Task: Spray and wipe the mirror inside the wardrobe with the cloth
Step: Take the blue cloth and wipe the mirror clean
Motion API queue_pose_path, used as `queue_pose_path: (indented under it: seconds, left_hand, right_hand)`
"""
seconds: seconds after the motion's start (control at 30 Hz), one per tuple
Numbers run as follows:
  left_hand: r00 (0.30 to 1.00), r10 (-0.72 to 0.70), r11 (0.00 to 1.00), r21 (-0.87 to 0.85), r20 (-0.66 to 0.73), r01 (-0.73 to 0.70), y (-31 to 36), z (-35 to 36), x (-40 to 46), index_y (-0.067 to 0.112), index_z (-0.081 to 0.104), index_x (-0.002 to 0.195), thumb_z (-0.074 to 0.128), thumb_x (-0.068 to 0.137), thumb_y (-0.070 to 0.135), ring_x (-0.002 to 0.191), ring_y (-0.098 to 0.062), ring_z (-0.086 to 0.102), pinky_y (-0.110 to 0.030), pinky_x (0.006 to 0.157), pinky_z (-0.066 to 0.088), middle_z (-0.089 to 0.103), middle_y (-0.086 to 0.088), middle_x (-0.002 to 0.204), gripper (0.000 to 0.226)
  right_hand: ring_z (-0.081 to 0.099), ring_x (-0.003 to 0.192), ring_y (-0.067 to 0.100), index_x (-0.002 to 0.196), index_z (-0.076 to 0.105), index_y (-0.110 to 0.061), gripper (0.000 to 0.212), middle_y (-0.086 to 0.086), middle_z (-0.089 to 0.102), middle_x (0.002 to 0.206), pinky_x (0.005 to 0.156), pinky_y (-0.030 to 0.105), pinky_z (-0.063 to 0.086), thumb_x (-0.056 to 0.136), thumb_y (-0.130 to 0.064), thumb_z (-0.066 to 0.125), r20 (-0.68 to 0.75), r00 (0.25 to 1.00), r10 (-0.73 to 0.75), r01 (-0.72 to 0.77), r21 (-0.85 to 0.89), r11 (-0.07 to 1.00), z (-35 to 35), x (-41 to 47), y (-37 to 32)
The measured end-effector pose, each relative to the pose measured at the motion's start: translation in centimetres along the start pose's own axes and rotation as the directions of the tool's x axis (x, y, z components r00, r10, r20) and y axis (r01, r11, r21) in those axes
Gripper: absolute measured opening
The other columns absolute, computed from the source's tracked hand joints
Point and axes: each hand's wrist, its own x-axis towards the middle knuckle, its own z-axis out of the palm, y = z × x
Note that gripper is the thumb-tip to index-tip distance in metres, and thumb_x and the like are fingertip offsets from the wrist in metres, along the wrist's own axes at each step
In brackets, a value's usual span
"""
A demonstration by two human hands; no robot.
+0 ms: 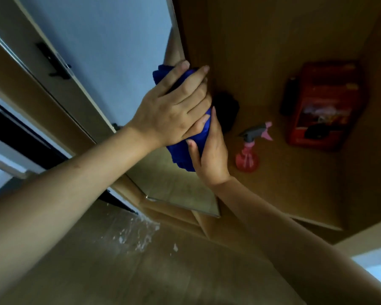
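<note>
Dim, soft-focus, tilted wide-angle view; wardrobe interior shadowed.

One head-worn wide-angle view, tilted, looks forward and down, close on both hands gripping a bunched blue cloth (180,148); wooden floor below.

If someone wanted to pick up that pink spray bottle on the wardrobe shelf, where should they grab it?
Probably by the narrow neck just under the grey trigger head of the pink spray bottle. It stands upright on the shelf, with its round body wide at the base, so the neck suits a hand best. Come from the open front; the red box sits behind it.
</note>
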Motion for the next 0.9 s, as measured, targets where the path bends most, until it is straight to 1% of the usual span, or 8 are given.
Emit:
queue_pose_path:
  seconds: [0.17, 0.23, 0.33, 0.5, 0.6, 0.73, 0.8, 0.9]
  left_hand:
    - [0.998, 0.058, 0.998, 0.016, 0.039, -0.059, 6.1, 2.6, -3.0, 0.009, 0.065, 0.104, 0.041, 0.099, 0.031, 0.121, -0.027, 0.054, -0.041, 0.112, 0.023, 0.07, -0.011, 0.11, 0.033]
    - [0.997, 0.067, 0.997, 0.022, 0.04, -0.067, 8.0, 3.3, -3.8, 0.009, 0.063, 0.103, 0.041, 0.1, 0.031, 0.122, -0.026, 0.046, -0.04, 0.113, 0.021, 0.07, -0.011, 0.108, 0.031]
    - [0.994, 0.101, 0.994, 0.034, 0.047, -0.103, 10.4, 4.3, -4.8, 0.012, 0.061, 0.1, 0.039, 0.101, 0.034, 0.117, -0.023, 0.051, -0.038, 0.111, 0.025, 0.07, -0.007, 0.105, 0.031]
    - [0.987, 0.144, 0.989, 0.036, 0.077, -0.147, 12.9, 5.0, -5.9, 0.015, 0.057, 0.097, 0.038, 0.101, 0.04, 0.113, -0.019, 0.056, -0.035, 0.111, 0.023, 0.069, -0.001, 0.099, 0.031]
    - [0.974, 0.188, 0.981, 0.019, 0.124, -0.191, 14.1, 4.9, -6.3, 0.016, 0.059, 0.1, 0.034, 0.103, 0.039, 0.111, -0.017, 0.062, -0.036, 0.111, 0.023, 0.068, 0.0, 0.1, 0.034]
    - [0.972, 0.156, 0.987, 0.012, 0.177, -0.161, 14.6, 4.4, -6.3, 0.019, 0.063, 0.098, 0.029, 0.104, 0.037, 0.111, -0.017, 0.061, -0.036, 0.111, 0.023, 0.067, 0.001, 0.099, 0.039]
    - [0.97, 0.154, 0.988, -0.006, 0.189, -0.155, 14.4, 4.1, -6.1, 0.019, 0.064, 0.098, 0.029, 0.105, 0.037, 0.11, -0.017, 0.061, -0.036, 0.112, 0.023, 0.067, 0.002, 0.098, 0.04]
    - [0.965, 0.138, 0.989, -0.072, 0.223, -0.125, 14.2, 3.2, -5.7, 0.018, 0.065, 0.099, 0.027, 0.105, 0.035, 0.11, -0.017, 0.061, -0.035, 0.113, 0.024, 0.069, 0.001, 0.101, 0.042]
  right_hand:
    - [0.036, 0.133, 0.029, 0.142, 0.022, 0.0, 0.064, 0.034, 0.042, 0.141, 0.113, 0.022, 0.027, 0.095, -0.031, 0.052, 0.057, 0.991, 0.125, -0.125, -0.003, 0.992, 0.5, -5.4, 3.7]
    - [0.038, 0.13, 0.03, 0.14, 0.028, 0.01, 0.066, 0.035, 0.044, 0.138, 0.109, 0.03, 0.033, 0.093, -0.027, 0.055, 0.08, 0.98, 0.184, -0.182, -0.03, 0.983, 0.6, -7.2, 4.8]
    - [0.044, 0.127, 0.034, 0.136, 0.033, 0.018, 0.066, 0.034, 0.047, 0.136, 0.104, 0.039, 0.04, 0.092, -0.025, 0.054, 0.105, 0.956, 0.273, -0.266, -0.075, 0.961, 0.8, -9.6, 6.2]
    - [0.049, 0.127, 0.038, 0.139, 0.029, 0.002, 0.058, 0.031, 0.047, 0.136, 0.104, 0.042, 0.044, 0.101, -0.04, 0.039, 0.163, 0.948, 0.274, -0.254, -0.134, 0.958, 0.5, -12.1, 7.1]
    - [0.046, 0.131, 0.039, 0.138, 0.031, 0.018, 0.065, 0.032, 0.045, 0.139, 0.107, 0.047, 0.042, 0.1, -0.034, 0.042, 0.2, 0.929, 0.311, -0.278, -0.179, 0.944, -0.1, -13.0, 7.1]
    - [0.042, 0.135, 0.032, 0.143, 0.025, 0.015, 0.064, 0.029, 0.04, 0.145, 0.113, 0.033, 0.034, 0.098, -0.026, 0.046, 0.26, 0.902, 0.344, -0.307, -0.171, 0.936, -1.3, -12.7, 6.0]
    - [0.044, 0.134, 0.028, 0.146, 0.023, 0.009, 0.063, 0.024, 0.041, 0.147, 0.111, 0.034, 0.039, 0.099, -0.025, 0.047, 0.292, 0.876, 0.385, -0.346, -0.176, 0.922, -2.1, -12.4, 5.3]
    - [0.055, 0.122, 0.027, 0.146, 0.029, 0.0, 0.052, 0.019, 0.051, 0.139, 0.098, 0.035, 0.049, 0.101, -0.018, 0.048, 0.306, 0.846, 0.437, -0.383, -0.221, 0.897, -3.6, -12.2, 4.5]
